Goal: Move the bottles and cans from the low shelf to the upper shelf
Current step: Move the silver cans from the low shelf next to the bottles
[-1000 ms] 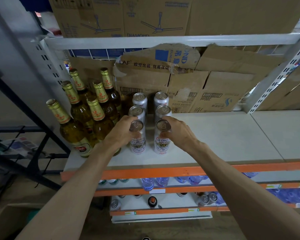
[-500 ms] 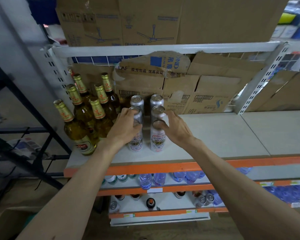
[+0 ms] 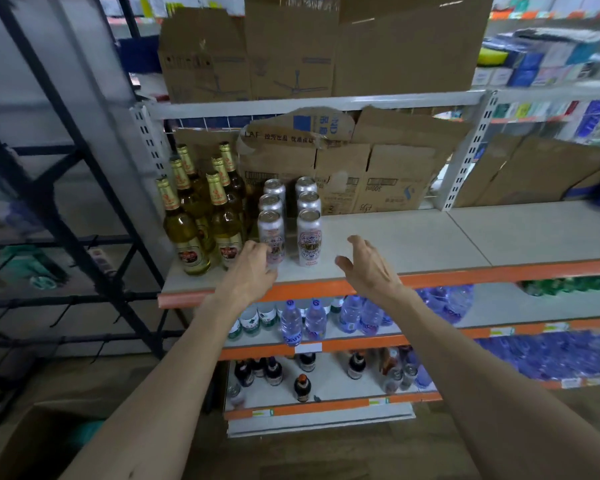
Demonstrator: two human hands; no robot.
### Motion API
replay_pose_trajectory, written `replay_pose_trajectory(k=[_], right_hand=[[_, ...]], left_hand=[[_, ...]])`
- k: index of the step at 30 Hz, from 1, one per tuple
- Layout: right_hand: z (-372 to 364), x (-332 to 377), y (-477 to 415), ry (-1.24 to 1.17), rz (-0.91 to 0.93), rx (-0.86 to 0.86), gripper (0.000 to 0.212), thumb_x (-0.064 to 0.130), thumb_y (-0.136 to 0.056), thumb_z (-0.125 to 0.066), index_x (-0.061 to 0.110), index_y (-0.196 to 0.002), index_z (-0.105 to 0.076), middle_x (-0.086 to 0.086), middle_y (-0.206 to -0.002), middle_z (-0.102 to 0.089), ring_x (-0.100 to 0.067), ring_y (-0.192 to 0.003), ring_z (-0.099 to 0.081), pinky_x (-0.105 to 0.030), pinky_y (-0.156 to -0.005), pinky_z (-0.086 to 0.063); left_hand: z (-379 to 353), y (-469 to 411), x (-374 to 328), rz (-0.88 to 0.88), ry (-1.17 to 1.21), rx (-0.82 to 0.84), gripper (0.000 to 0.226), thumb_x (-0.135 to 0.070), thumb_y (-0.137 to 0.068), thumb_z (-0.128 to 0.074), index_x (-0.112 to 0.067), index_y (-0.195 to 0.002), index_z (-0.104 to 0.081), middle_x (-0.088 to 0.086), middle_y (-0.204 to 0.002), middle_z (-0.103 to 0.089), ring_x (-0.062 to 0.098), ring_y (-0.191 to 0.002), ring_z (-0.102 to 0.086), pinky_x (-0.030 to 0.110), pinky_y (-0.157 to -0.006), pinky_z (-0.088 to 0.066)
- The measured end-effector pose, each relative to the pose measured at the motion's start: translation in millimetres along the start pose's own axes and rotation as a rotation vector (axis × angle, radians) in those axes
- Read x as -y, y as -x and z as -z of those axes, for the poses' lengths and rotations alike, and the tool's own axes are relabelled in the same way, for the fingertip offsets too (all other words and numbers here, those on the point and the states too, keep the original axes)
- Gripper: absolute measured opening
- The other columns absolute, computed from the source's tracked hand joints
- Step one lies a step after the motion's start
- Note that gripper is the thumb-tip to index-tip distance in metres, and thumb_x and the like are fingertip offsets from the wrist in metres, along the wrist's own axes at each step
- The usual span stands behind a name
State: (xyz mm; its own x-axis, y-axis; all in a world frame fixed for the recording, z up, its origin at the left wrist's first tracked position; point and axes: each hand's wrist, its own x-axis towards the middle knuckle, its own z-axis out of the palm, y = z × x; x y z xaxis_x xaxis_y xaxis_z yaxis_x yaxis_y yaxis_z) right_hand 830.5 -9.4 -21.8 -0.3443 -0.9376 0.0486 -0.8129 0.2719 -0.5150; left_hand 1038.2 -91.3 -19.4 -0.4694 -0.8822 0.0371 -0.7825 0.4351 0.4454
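The upper shelf [image 3: 413,237], a pale board with an orange front edge, is loaded only at its left end. Six gold-capped beer bottles [image 3: 187,230] are stood upright in the left corner, in two rows running from the front edge toward the back. Just to their right, six silver cans [image 3: 307,202] are lined up in two columns of three, also running front to back. The front left can [image 3: 270,226] and the front right can [image 3: 309,237] are set side by side near the front edge with a narrow gap between them.

The left grip [image 3: 253,271], a bare hand, is held at the front edge with its fingers loosely bent in front of the lower part of the front left can. Nothing is clasped by it; whether the fingertips touch the can cannot be told through the blur. The right grip [image 3: 371,268] is released, with fingers spread and thumb out, and is held over the front edge just right of the front right can, apart from it.

Flattened cardboard boxes [image 3: 378,174] are leaned along the back of the upper shelf. Water bottles [image 3: 291,323] are ranged on the shelf beneath. On the low shelf [image 3: 326,393], dark bottles [image 3: 274,370] and a few small cans [image 3: 400,375] are standing, spread along it.
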Motion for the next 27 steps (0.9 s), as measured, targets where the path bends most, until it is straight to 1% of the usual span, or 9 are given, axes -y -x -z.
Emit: replay_pose_trajectory(k=[5, 8, 12, 14, 17, 19, 23, 25, 27], right_hand=[[-8, 11, 78, 0.030, -0.034, 0.030, 0.054, 0.030, -0.099, -0.050, 0.006, -0.145, -0.033, -0.018, -0.137, -0.049, -0.037, -0.120, -0.050, -0.044, -0.092, -0.044], [-15, 20, 119, 0.048, -0.015, 0.082, 0.051, 0.031, -0.098, -0.051, 0.007, -0.140, -0.037, -0.017, -0.137, -0.048, -0.036, -0.122, -0.049, -0.048, -0.093, -0.044], [-21, 30, 159, 0.058, -0.027, 0.091, 0.039, 0.030, -0.098, -0.051, 0.005, -0.127, -0.044, -0.016, -0.128, -0.052, -0.036, -0.117, -0.051, -0.045, -0.088, -0.045], [-25, 33, 175, 0.068, -0.003, 0.103, 0.039, 0.031, -0.099, -0.049, 0.005, -0.127, -0.044, -0.017, -0.128, -0.052, -0.036, -0.116, -0.051, -0.044, -0.088, -0.045], [-32, 33, 189, 0.058, 0.006, 0.132, 0.041, 0.032, -0.099, -0.049, 0.005, -0.129, -0.044, -0.016, -0.131, -0.051, -0.035, -0.118, -0.051, -0.045, -0.090, -0.046], [-36, 29, 196, 0.060, 0.008, 0.144, 0.042, 0.033, -0.098, -0.050, 0.006, -0.129, -0.043, -0.015, -0.130, -0.052, -0.033, -0.116, -0.051, -0.043, -0.089, -0.046], [-43, 12, 198, 0.067, 0.004, 0.167, 0.043, 0.034, -0.099, -0.051, 0.006, -0.130, -0.042, -0.016, -0.129, -0.052, -0.034, -0.116, -0.052, -0.041, -0.086, -0.043], [-50, 5, 193, 0.059, 0.009, 0.159, 0.043, 0.033, -0.099, -0.051, 0.006, -0.131, -0.042, -0.015, -0.130, -0.052, -0.033, -0.115, -0.052, -0.040, -0.083, -0.041], [-61, 0, 187, 0.033, -0.010, 0.158, 0.043, 0.032, -0.098, -0.052, 0.006, -0.130, -0.042, -0.015, -0.132, -0.052, -0.033, -0.118, -0.052, -0.040, -0.084, -0.042]], left_hand=[[-15, 80, 17, 0.003, -0.041, 0.040, 0.045, -0.026, -0.094, -0.060, -0.010, -0.135, -0.049, 0.006, -0.134, -0.044, 0.025, -0.124, -0.049, 0.038, -0.103, -0.042], [-15, 117, 24, 0.014, -0.043, 0.041, 0.044, -0.027, -0.094, -0.059, -0.011, -0.134, -0.049, 0.008, -0.134, -0.046, 0.026, -0.125, -0.048, 0.039, -0.105, -0.041], [-11, 152, 22, 0.012, -0.015, 0.050, 0.045, -0.025, -0.094, -0.059, -0.012, -0.136, -0.047, 0.009, -0.133, -0.045, 0.025, -0.125, -0.046, 0.038, -0.105, -0.039], [-13, 168, 21, 0.026, 0.005, 0.059, 0.046, -0.024, -0.094, -0.060, -0.012, -0.137, -0.046, 0.008, -0.135, -0.044, 0.025, -0.126, -0.047, 0.038, -0.106, -0.039], [-20, 187, 19, 0.035, 0.011, 0.085, 0.047, -0.022, -0.095, -0.059, -0.011, -0.139, -0.045, 0.008, -0.141, -0.043, 0.024, -0.131, -0.045, 0.036, -0.109, -0.037], [-25, 195, 19, 0.039, 0.014, 0.100, 0.046, -0.023, -0.096, -0.058, -0.010, -0.139, -0.045, 0.009, -0.141, -0.043, 0.023, -0.131, -0.044, 0.036, -0.109, -0.037], [-39, 205, 28, 0.096, -0.001, 0.146, 0.046, -0.026, -0.094, -0.063, -0.011, -0.135, -0.049, 0.007, -0.138, -0.047, 0.022, -0.127, -0.048, 0.035, -0.105, -0.041], [-45, 205, 36, 0.120, -0.010, 0.137, 0.046, -0.028, -0.093, -0.065, -0.013, -0.133, -0.051, 0.005, -0.136, -0.049, 0.021, -0.124, -0.051, 0.036, -0.102, -0.044], [-51, 202, 47, 0.134, -0.001, 0.144, 0.042, -0.026, -0.093, -0.064, -0.013, -0.132, -0.053, 0.005, -0.132, -0.050, 0.022, -0.121, -0.053, 0.036, -0.101, -0.045]])
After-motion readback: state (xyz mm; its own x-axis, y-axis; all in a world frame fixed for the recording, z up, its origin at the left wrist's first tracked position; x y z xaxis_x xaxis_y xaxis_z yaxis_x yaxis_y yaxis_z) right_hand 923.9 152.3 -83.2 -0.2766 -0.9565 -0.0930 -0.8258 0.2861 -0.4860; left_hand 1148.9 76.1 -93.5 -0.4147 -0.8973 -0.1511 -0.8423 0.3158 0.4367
